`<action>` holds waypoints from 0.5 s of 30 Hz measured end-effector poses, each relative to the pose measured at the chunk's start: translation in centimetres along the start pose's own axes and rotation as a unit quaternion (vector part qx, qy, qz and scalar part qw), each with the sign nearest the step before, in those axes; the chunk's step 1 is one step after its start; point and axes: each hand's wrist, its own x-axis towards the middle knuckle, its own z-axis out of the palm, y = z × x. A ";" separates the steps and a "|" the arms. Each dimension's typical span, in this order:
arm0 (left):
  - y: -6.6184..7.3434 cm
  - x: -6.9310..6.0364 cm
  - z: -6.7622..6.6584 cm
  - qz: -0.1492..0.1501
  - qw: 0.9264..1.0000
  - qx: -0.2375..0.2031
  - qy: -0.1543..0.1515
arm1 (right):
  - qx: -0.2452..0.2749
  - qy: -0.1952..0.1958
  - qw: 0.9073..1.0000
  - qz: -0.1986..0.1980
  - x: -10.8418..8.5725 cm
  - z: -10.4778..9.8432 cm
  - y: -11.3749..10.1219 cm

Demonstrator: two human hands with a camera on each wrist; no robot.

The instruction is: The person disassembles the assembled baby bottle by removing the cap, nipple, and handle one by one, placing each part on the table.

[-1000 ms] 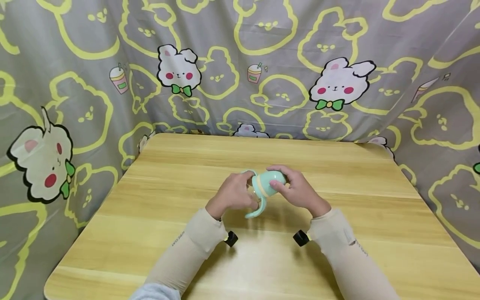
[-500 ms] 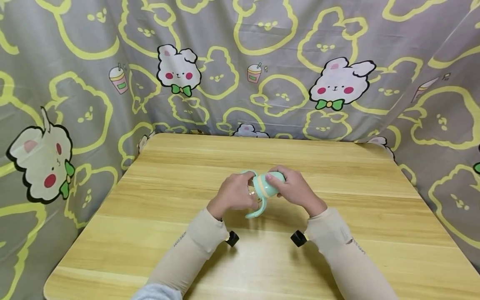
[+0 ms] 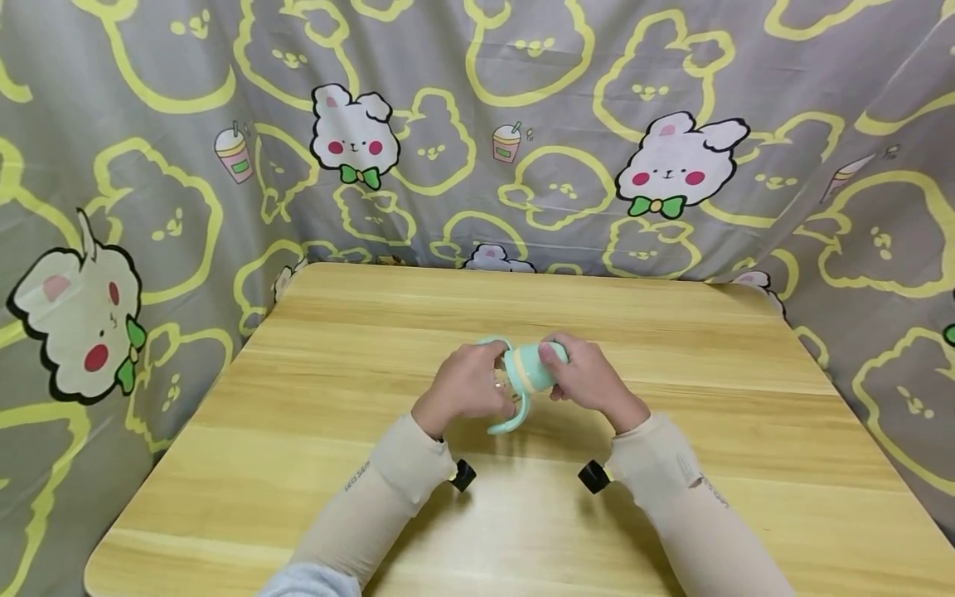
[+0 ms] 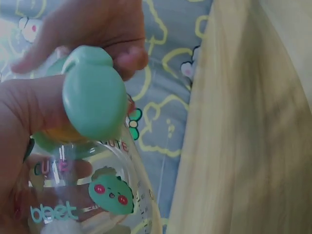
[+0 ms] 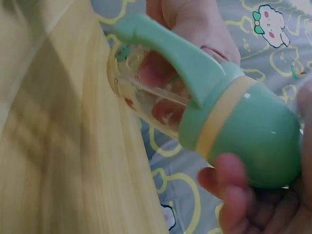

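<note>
Both hands hold a baby bottle above the middle of the table, tilted with its cap end to the right. My left hand (image 3: 466,381) grips the clear printed body (image 4: 112,195), its fingers reaching between the two mint-green side handles (image 3: 515,419). My right hand (image 3: 593,373) holds the rounded mint-green cap (image 5: 258,136), with the thumb on top and curled fingers below. A pale orange ring (image 5: 224,114) runs around the bottle between the cap and the handle collar. In the head view the left hand hides most of the clear body.
The wooden table (image 3: 358,323) has rounded corners. A grey patterned curtain (image 3: 440,174) hangs behind it and along its sides. Both forearms wear beige sleeves (image 3: 406,464) with small black wrist cameras (image 3: 594,476).
My right thumb has shifted across the top of the cap, and the right hand has turned and moved slightly left. My left hand and the bottle body have stayed nearly still.
</note>
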 end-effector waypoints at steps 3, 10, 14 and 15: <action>0.1 -0.1 0.0 0.000 1.000 0.017 0.001 | 0.012 0.006 0.999 0.042 0.1 0.2 -0.2; -0.2 0.1 -0.2 0.002 1.000 0.006 -0.006 | -0.010 0.015 1.000 -0.015 -0.1 0.1 0.0; -0.2 0.2 -0.2 0.000 1.000 -0.002 -0.017 | -0.011 0.005 1.000 -0.009 0.0 -0.1 -0.3; -0.2 0.1 -0.1 0.000 1.000 0.000 -0.023 | -0.008 0.000 1.000 0.000 0.0 -0.1 -0.3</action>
